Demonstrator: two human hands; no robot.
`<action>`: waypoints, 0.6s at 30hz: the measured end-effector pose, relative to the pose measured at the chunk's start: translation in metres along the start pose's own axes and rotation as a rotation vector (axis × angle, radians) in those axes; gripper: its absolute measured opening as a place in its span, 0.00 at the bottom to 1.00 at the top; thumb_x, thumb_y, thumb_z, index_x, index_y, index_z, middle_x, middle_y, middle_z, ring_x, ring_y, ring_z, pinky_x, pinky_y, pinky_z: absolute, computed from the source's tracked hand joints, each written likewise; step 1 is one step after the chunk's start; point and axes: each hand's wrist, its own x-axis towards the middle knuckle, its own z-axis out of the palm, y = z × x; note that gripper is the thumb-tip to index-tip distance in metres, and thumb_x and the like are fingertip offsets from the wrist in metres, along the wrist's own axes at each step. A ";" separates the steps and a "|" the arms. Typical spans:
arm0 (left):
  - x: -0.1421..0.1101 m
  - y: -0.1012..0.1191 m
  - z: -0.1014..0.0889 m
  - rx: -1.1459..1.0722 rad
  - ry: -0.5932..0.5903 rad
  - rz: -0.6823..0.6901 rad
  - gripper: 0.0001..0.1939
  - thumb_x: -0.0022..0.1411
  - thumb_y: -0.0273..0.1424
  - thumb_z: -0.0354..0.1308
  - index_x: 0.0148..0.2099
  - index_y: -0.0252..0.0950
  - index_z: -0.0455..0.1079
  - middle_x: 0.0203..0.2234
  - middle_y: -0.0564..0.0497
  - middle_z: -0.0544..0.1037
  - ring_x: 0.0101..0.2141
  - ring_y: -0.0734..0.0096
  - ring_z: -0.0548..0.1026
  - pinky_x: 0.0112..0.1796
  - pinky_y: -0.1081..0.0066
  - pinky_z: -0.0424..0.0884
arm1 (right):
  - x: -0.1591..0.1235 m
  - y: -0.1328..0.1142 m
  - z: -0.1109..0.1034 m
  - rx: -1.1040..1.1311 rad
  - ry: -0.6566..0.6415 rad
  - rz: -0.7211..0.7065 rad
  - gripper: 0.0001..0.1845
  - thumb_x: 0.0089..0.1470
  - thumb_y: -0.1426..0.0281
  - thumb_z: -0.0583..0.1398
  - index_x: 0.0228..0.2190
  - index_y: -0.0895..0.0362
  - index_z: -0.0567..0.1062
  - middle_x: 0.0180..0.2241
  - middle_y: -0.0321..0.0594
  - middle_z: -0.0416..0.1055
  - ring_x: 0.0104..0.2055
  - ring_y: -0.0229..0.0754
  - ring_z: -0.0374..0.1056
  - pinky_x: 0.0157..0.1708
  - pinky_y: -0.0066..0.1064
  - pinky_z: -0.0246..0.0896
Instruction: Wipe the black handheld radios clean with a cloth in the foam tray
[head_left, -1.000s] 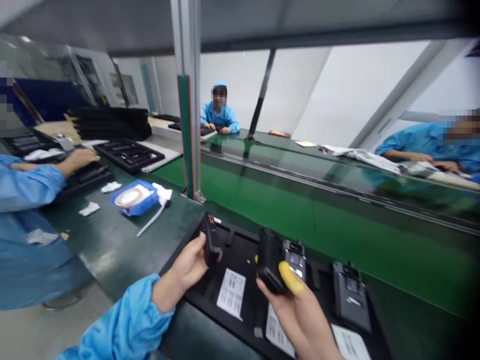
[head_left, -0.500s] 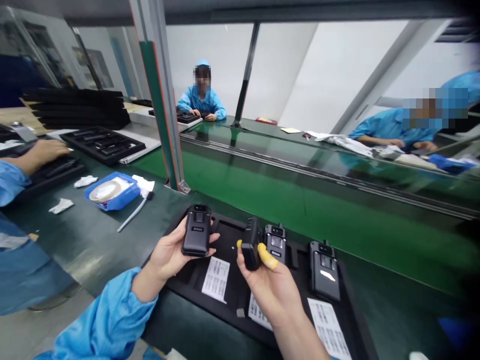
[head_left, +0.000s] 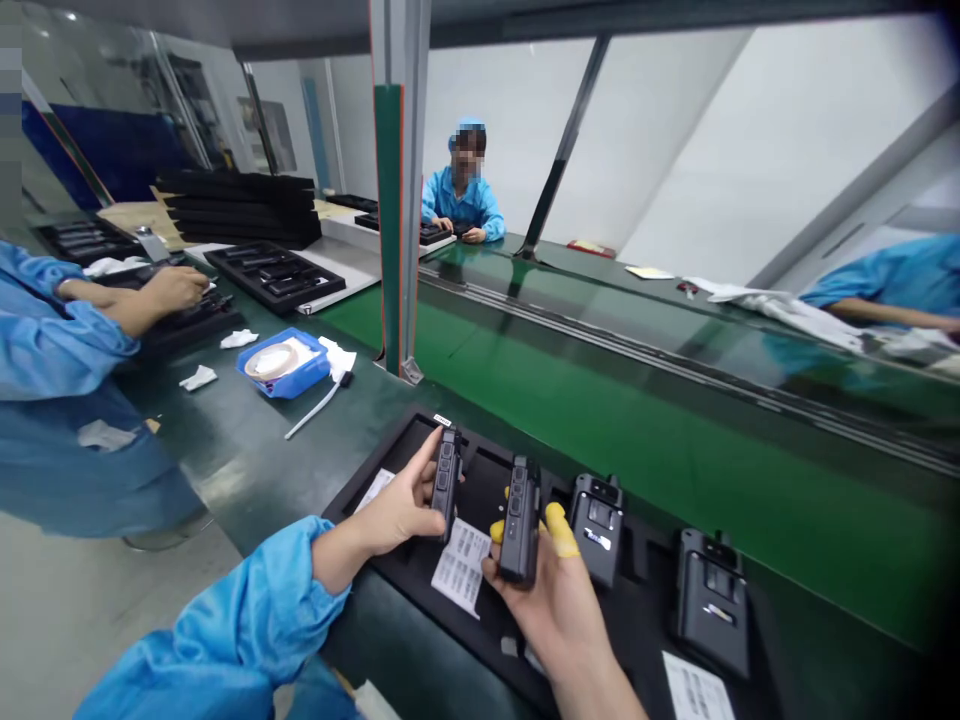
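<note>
My left hand grips a small black device, turned edge-on so its side buttons face me. My right hand, with yellow finger cots, holds a second black device, also edge-on. Both hover over a long black tray at the bench's near edge. Two more black devices stand in the tray's slots to the right. White printed slips lie in the tray under my hands.
A green conveyor belt runs behind the tray. A metal post stands at its edge. To the left sit a blue dish with tape, a white swab, and a co-worker's hand on black trays. Other people sit across the belt.
Both hands have rotated their devices from face-on to edge-on. The left hand moved right, nearer the right hand. The view swung slightly left.
</note>
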 end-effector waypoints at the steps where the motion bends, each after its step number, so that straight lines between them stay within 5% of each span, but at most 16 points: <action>1: 0.000 -0.001 -0.001 0.012 -0.023 0.001 0.66 0.33 0.45 0.75 0.69 0.48 0.38 0.50 0.42 0.68 0.40 0.64 0.73 0.39 0.69 0.68 | 0.001 0.001 0.000 -0.015 -0.004 -0.001 0.18 0.43 0.54 0.65 0.28 0.56 0.71 0.22 0.35 0.72 0.22 0.36 0.66 0.23 0.29 0.65; 5: 0.001 -0.005 -0.001 0.064 -0.083 0.012 0.67 0.33 0.46 0.74 0.69 0.50 0.37 0.55 0.42 0.62 0.49 0.56 0.69 0.42 0.67 0.67 | 0.004 0.007 -0.003 -0.049 -0.025 -0.044 0.21 0.36 0.55 0.69 0.26 0.56 0.72 0.21 0.34 0.72 0.23 0.35 0.66 0.24 0.28 0.66; 13: 0.000 -0.004 0.001 0.103 -0.114 0.002 0.66 0.34 0.47 0.73 0.69 0.51 0.36 0.56 0.41 0.59 0.50 0.54 0.68 0.43 0.66 0.68 | 0.002 0.010 0.000 0.039 -0.007 -0.082 0.29 0.26 0.55 0.72 0.32 0.55 0.74 0.21 0.33 0.72 0.22 0.36 0.66 0.24 0.29 0.65; 18: 0.002 -0.005 -0.001 0.127 -0.087 0.000 0.66 0.35 0.45 0.74 0.69 0.50 0.37 0.54 0.42 0.61 0.50 0.54 0.68 0.45 0.65 0.68 | 0.002 0.006 0.006 0.039 -0.021 -0.068 0.28 0.22 0.55 0.73 0.26 0.56 0.73 0.20 0.33 0.71 0.21 0.35 0.64 0.22 0.27 0.63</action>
